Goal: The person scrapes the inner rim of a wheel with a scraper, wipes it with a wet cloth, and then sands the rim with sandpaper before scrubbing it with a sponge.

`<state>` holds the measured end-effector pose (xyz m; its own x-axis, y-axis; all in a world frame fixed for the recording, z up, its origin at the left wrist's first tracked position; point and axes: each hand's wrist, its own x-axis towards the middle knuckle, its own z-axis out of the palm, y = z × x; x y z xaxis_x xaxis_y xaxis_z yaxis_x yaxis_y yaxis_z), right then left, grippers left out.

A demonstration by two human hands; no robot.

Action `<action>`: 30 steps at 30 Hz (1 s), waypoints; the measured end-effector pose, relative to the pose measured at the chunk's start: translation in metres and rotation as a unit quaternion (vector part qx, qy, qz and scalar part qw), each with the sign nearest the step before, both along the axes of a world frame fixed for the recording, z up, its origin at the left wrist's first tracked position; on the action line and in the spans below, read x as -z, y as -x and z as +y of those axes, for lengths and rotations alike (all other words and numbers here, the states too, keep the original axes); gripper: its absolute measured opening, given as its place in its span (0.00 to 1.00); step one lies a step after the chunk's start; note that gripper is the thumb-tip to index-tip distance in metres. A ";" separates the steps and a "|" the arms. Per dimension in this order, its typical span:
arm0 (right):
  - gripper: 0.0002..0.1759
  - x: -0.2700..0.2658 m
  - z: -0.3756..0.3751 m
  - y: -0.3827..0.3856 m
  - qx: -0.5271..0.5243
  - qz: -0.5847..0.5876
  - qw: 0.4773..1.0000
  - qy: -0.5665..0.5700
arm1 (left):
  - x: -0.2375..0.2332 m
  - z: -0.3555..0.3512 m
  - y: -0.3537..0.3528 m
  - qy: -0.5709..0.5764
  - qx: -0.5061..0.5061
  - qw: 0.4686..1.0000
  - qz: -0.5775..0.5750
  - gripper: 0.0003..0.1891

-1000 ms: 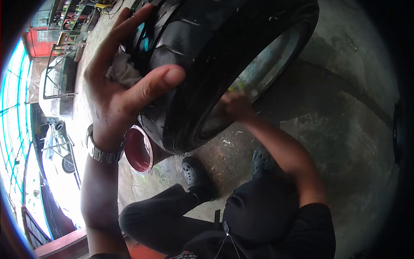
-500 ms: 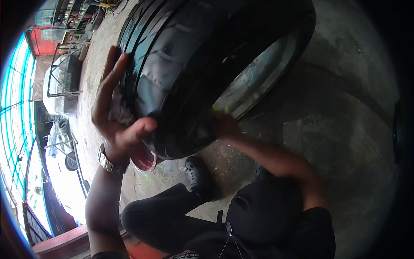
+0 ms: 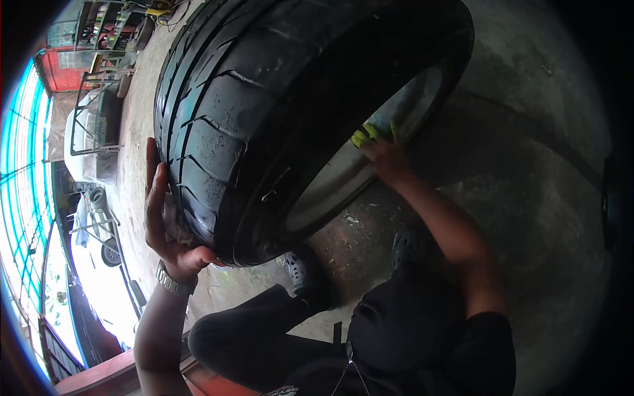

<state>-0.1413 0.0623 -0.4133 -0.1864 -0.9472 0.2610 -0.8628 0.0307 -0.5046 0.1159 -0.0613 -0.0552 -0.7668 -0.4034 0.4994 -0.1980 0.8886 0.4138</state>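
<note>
A large black tyre (image 3: 218,142) leans over the floor, its pale metal rim (image 3: 330,181) facing right. Against the lower left of the tread rests my left hand (image 3: 170,234), fingers stretched up and thumb apart. Something greyish and crumpled, unclear to me, shows between this palm and the tyre. My right hand (image 3: 386,155) reaches onto the rim with its fingers spread. Bright yellow-green material (image 3: 371,131) shows at those fingertips; whether it is a covering or a separate piece is unclear. A pinkish edge peeks out below the tyre by my left thumb.
My shoes (image 3: 300,270) stand on the stained concrete floor (image 3: 356,231) under the tyre. Farther left are a pale vehicle (image 3: 82,142), metal frames, a small wheel (image 3: 111,251) and shelves (image 3: 102,26). A red ledge (image 3: 99,371) runs at the lower left.
The tyre's lower left side has shifted left and down, and my left hand has moved down with it. My right hand has moved up and right along the rim.
</note>
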 end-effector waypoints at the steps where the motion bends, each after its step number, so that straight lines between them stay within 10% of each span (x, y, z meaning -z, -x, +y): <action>1: 0.29 -0.012 -0.001 -0.015 0.028 -0.045 0.997 -0.048 | 0.000 0.000 -0.002 0.001 -0.002 1.000 -0.003 0.63; 6: 0.31 -0.035 0.023 -0.052 -0.113 -0.064 0.992 -0.005 | -0.005 -0.004 0.009 0.024 0.019 0.999 -0.013 0.63; 9: 0.34 -0.003 0.020 0.030 -0.026 0.050 0.998 0.019 | -0.009 0.000 0.017 0.003 0.006 1.000 -0.018 0.63; 12: 0.34 -0.010 0.021 -0.042 0.047 -0.044 0.998 -0.021 | -0.012 -0.004 0.032 0.015 0.024 1.000 -0.005 0.63; 15: 0.35 -0.021 0.045 -0.062 -0.080 -0.110 0.990 0.047 | -0.016 -0.009 0.049 0.024 0.033 0.999 0.004 0.63; 25: 0.41 -0.010 0.049 -0.012 -0.022 -0.009 1.000 0.014 | -0.020 -0.004 0.084 -0.003 0.047 0.998 0.046 0.60; 30: 0.38 -0.032 0.039 -0.061 -0.005 -0.143 0.989 0.027 | -0.021 0.003 0.091 -0.016 0.038 0.997 0.063 0.58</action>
